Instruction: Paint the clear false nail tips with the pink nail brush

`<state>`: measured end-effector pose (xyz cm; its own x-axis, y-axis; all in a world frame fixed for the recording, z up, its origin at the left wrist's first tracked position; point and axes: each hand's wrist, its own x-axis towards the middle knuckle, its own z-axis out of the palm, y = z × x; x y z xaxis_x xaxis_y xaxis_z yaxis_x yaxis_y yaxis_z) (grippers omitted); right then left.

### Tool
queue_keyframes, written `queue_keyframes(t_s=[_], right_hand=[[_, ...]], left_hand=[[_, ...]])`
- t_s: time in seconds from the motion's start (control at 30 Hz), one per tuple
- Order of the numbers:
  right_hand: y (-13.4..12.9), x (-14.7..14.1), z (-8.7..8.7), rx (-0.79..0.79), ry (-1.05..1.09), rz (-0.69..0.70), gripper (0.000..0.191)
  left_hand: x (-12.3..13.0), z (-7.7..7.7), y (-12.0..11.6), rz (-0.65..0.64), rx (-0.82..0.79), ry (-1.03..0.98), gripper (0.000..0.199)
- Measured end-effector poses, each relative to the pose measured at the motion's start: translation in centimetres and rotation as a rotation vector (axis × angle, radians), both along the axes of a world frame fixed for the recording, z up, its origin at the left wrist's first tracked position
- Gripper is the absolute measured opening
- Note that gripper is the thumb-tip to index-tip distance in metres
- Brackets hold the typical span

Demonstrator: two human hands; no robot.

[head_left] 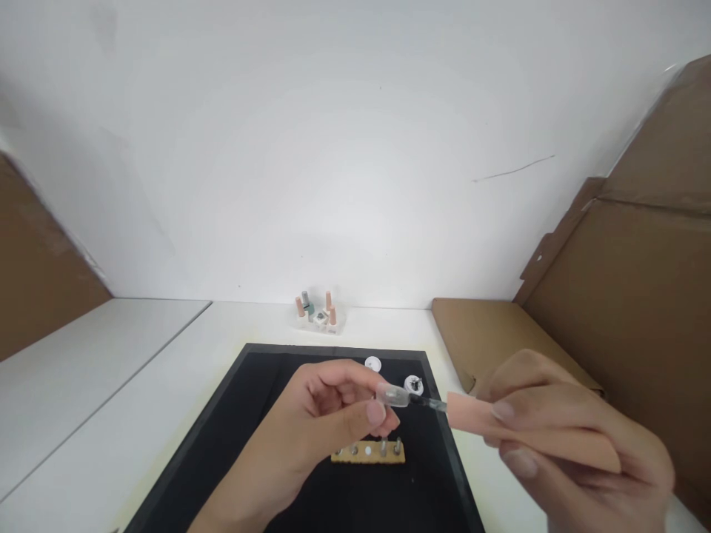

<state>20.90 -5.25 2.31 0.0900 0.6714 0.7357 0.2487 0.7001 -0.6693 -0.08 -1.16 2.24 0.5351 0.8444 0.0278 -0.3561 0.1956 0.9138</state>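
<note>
A clear false nail (393, 395) is pinched between the thumb and fingers of my left hand (333, 414). My right hand (578, 444) grips the peach cap of a nail polish brush (533, 429), which points left. The dark bristle end meets the edge of the false nail, or lies very close to it. Below my left fingers, a yellowish nail stand (367, 453) with several short metallic posts lies on the black mat; my left hand partly covers it. Behind my hands are a small white round lid (372, 364) and a white round pot (413, 385) with dark bits in it.
A black mat (233, 444) covers the middle of the white table (138, 385). Near the back wall, a clear tray (333, 330) carries several polish bottles with peach or grey caps. Cardboard (500, 326) lies at the right, with brown cardboard walls on both sides.
</note>
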Motion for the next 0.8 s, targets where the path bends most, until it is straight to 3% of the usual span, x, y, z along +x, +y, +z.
queue_keyframes(t_s=[0.43,0.8], right_hand=[[-0.2,0.4,-0.9,-0.115,0.085,0.090,0.011],[0.0,0.7,-1.3,-0.104,0.064,0.059,0.012]], left_hand=[[1.2,-0.5,-0.8,0.045,0.022,0.080,0.011],[1.0,-1.0,-0.8,0.020,0.066,0.094,0.012]])
